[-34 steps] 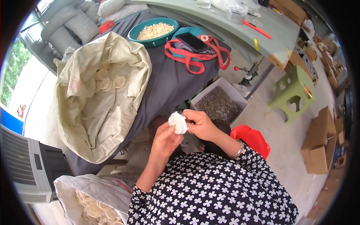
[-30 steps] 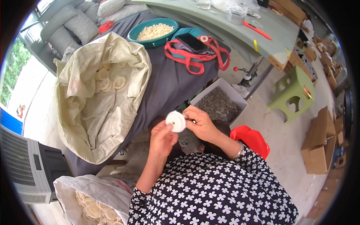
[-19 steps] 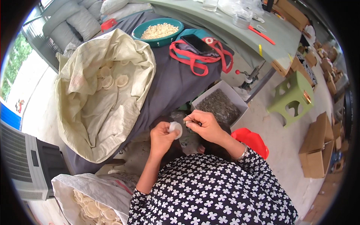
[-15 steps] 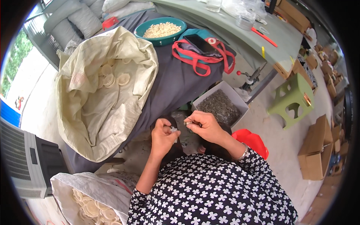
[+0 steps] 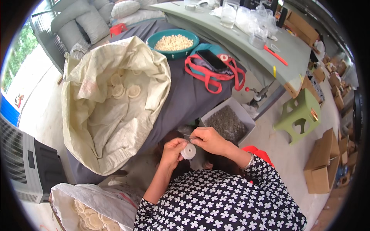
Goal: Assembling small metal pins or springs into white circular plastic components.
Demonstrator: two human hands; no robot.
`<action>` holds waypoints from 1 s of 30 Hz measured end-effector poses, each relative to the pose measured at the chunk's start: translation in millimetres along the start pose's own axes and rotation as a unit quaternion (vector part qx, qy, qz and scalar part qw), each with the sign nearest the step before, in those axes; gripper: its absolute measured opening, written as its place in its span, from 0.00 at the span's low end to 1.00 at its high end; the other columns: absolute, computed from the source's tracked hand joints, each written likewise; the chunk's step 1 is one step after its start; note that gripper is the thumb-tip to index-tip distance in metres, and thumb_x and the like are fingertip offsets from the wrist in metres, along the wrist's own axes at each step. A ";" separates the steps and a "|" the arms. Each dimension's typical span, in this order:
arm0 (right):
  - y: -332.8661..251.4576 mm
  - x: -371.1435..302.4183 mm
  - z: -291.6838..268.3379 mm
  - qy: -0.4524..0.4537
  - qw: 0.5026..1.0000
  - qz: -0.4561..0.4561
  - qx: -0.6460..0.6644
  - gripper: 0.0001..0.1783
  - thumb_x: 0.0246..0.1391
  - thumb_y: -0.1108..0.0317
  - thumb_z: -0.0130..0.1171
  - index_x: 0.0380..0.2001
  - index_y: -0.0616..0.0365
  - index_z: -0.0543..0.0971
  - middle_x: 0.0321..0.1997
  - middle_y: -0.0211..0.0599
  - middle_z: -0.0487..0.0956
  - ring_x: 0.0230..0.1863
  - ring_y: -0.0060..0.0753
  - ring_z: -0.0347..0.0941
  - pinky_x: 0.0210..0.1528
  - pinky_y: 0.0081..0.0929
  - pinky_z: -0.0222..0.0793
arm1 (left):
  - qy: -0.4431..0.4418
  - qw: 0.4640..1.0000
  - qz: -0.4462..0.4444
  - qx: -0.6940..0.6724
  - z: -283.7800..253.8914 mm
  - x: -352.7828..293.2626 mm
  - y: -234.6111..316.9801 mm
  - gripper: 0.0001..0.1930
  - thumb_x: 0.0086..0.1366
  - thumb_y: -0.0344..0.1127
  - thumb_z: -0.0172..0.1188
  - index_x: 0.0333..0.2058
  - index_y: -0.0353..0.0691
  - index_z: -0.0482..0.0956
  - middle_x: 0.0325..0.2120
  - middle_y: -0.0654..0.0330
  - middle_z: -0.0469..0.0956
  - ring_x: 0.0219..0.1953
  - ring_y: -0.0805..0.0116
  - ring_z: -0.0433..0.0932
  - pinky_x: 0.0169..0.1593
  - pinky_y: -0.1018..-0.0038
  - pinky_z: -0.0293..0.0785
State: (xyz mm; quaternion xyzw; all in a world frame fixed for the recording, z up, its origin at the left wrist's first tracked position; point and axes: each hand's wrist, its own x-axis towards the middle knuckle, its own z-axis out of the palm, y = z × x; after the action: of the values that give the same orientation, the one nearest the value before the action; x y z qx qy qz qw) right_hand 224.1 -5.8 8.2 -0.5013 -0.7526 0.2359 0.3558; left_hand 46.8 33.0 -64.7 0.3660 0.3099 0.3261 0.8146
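Note:
My left hand grips a white round plastic piece by its edge, its face with a small central hole turned up. Close beside it, the fingertips of my right hand are pinched together at the upper rim of the piece. Something thin and greyish shows at those fingertips, too small to name. Both hands are over my lap. Left of them, an open pale woven sack holds several similar round pieces.
A grey box of dark bits stands beyond my right hand. A teal basin of small pale pieces and a bag with a phone lie on the dark cloth. A second sack, a green stool and cartons stand around.
The white piece in my left hand has been turned so that its round face shows. Both hands have come closer together and sit lower in the picture. The view has tilted slightly upward.

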 end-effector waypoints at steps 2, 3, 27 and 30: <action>12.4 9.0 -2.3 0.026 0.998 0.044 -0.028 0.04 0.45 0.73 0.56 0.25 0.63 0.73 0.25 0.43 0.74 0.29 0.47 0.73 0.33 0.34 0.68 | 0.057 0.998 -0.023 -0.011 -15.6 8.4 -13.6 0.07 0.60 0.34 0.57 0.30 0.36 0.75 0.19 0.62 0.74 0.10 0.79 0.62 0.10 0.85 0.54; 16.6 15.0 -5.2 0.043 0.998 0.051 -0.009 0.05 0.47 0.72 0.56 0.23 0.63 0.73 0.22 0.39 0.75 0.23 0.39 0.72 0.27 0.29 0.67 | 0.058 0.997 -0.034 -0.031 -26.1 11.2 -19.7 0.07 0.60 0.33 0.57 0.30 0.35 0.75 0.18 0.62 0.74 0.09 0.80 0.62 0.11 0.84 0.54; 28.5 6.3 12.0 0.000 0.998 -0.029 -0.056 0.14 0.50 0.64 0.54 0.37 0.60 0.77 0.33 0.44 0.77 0.34 0.44 0.74 0.39 0.35 0.70 | 0.007 0.999 -0.034 0.003 -18.0 24.7 -24.1 0.07 0.60 0.32 0.57 0.34 0.36 0.76 0.21 0.63 0.75 0.12 0.81 0.65 0.11 0.85 0.53; 22.4 -18.9 26.2 0.020 0.999 -0.003 -0.028 0.12 0.50 0.63 0.52 0.34 0.58 0.78 0.30 0.45 0.76 0.33 0.46 0.73 0.38 0.38 0.69 | -0.063 0.997 -0.042 -0.032 2.8 13.9 -18.5 0.07 0.60 0.31 0.55 0.35 0.34 0.75 0.23 0.62 0.75 0.14 0.79 0.68 0.12 0.84 0.57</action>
State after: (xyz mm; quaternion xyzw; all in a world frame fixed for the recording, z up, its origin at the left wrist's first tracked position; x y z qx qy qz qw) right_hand 221.6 -14.5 -30.1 -0.5136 -0.7532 0.2034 0.3570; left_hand 62.8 32.8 -81.7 0.3466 0.2621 0.2776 0.8568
